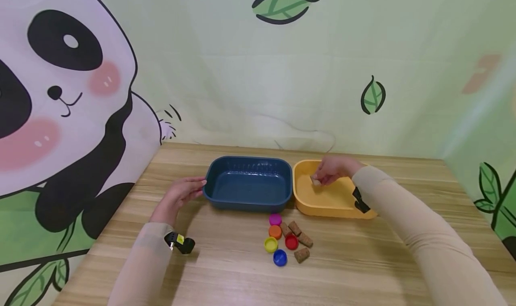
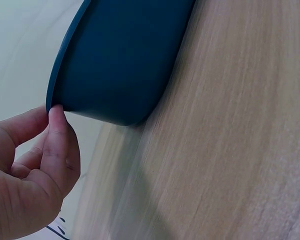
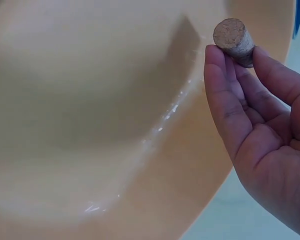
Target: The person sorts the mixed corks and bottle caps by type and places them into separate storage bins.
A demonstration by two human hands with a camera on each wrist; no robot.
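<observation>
Wooden tabletop carries a blue tray beside a yellow tray, with coloured caps and corks just in front. From the left wrist, the left hand touches the blue tray's rim, fingers loosely curled, gripping nothing. From the right wrist, the right hand pinches a cork at its fingertips over the yellow tray.

A short, round cork, tan and speckled, sits pinched at the fingertips of the right hand, upper right of the right wrist view, flat end showing, above the yellow tray right of centre in the head view. The dark blue tray stands just left of it, its left rim touched by the left hand.
</observation>
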